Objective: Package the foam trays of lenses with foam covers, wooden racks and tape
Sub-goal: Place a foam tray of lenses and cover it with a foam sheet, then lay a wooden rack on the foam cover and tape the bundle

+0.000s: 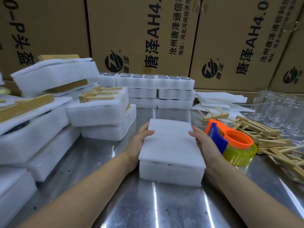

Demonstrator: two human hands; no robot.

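Overhead, printed cardboard boxes (144,38) form a wall along the far edge of the steel tabletop (164,208). Finished foam packages (41,129), some with wooden pieces on top, are piled up the whole left edge. At the middle of the far edge stand stacks of lens trays (158,89), the top ones uncovered with round lenses in their pockets. Clear glassware (279,109) is crowded into the far right corner, with loose foam sheets (218,97) just left of it. A heap of wooden racks (266,140) lies along the right edge.

The foam tray (171,173) sits flat in the middle of the tabletop, with a foam cover (169,140) lying on top of it; a dark gap shows between the two at the near side. An orange and blue tape dispenser (230,142) with a yellowish roll stands just right of the tray, touching the rack heap.

The left hand (138,143) clasps the tray's left side, thumb laid over the cover. The right hand (205,145) clasps the right side the same way.
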